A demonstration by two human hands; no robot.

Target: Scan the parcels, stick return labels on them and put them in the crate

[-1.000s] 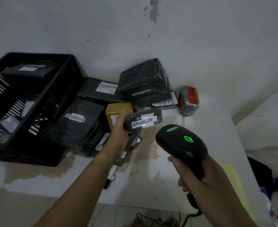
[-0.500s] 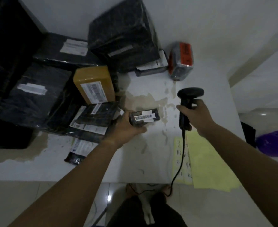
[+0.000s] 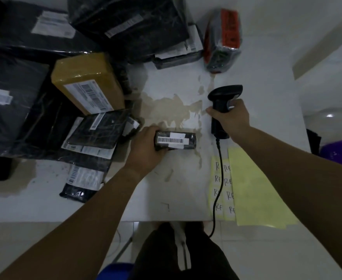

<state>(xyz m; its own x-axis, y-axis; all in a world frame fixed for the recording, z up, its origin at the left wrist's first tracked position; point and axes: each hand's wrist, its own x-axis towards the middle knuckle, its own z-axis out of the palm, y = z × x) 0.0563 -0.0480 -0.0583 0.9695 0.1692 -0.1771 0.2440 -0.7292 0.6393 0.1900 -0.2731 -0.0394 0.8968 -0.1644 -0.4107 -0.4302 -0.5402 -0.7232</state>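
So my left hand (image 3: 145, 150) is wrapped around a small black parcel (image 3: 175, 140), which sits low on the stained white tabletop (image 3: 166, 199) with its barcode label facing up. My right hand (image 3: 231, 120) grips the handle of the scanner (image 3: 223, 96) just to the right. Its cable (image 3: 219, 174) trails across the yellow label sheets (image 3: 252, 188) and off the front edge. The other parcels are piled up on the left: mostly black ones, a brown box (image 3: 87, 81), and a red-topped one (image 3: 222, 39) at the back.
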